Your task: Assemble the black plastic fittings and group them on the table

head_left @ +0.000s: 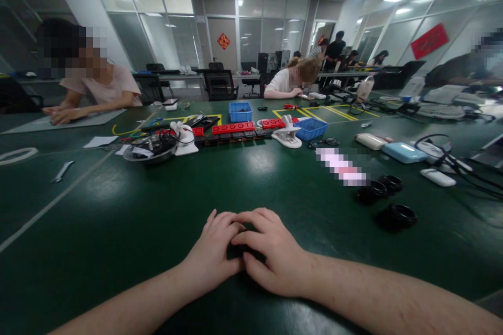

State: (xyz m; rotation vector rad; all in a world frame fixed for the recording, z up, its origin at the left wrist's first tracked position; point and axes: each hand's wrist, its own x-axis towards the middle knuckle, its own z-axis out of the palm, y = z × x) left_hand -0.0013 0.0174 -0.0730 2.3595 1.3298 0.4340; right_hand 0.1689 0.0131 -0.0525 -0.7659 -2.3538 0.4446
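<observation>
Glass partitions line the far side of the room; two red hangings (429,41) stand out most clearly, one far middle, one far right. We note one person (104,84) seated far left and one (288,82) bent over the counter (188,188) at far middle.

Two bare hands at near middle: left hand (214,246) and right hand (277,251), fingers curved, tips meeting. Each grip is part-curled, arched around one dark shape (238,249) between the palms. Fingers hide most of it; we cannot tell whether it is an object or shadow, nor whether either hand has hold of it.

Right of the hands we count three black rings (401,214): one nearer, two just beside each other farther off. Beyond them, one cream case (371,141) and one pale blue case (404,152), side by side.

Across the far middle: two blue baskets (240,111), two white clips (288,136), and red pieces (233,127) too crowded for us to count. Left: one bowl (151,154), one wrench (63,171).
</observation>
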